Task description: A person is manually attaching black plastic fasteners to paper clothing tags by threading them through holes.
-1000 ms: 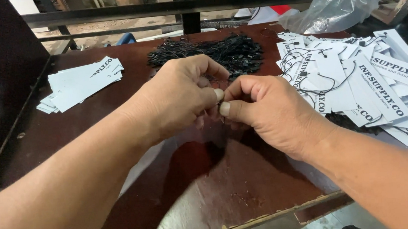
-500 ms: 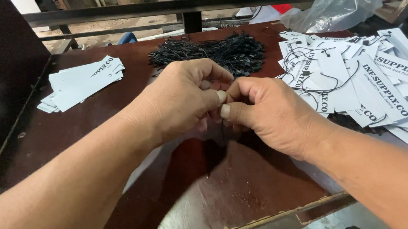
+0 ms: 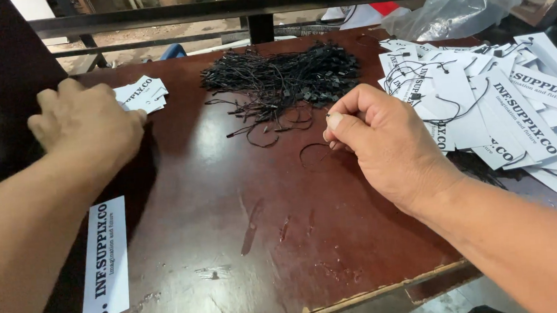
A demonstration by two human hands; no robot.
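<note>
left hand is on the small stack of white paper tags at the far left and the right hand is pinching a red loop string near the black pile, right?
Not quite: in the head view the thin loop string pinched by the right hand is black, not red. The left hand does rest on the small stack of white paper tags, and the pile of black strings lies close by.

One head-worn camera looks steeply down, close over the brown table, facing perhaps slightly forward.

The left hand rested on a stack of white tags; the right hand pinched a black string loop on the brown surface.
</note>
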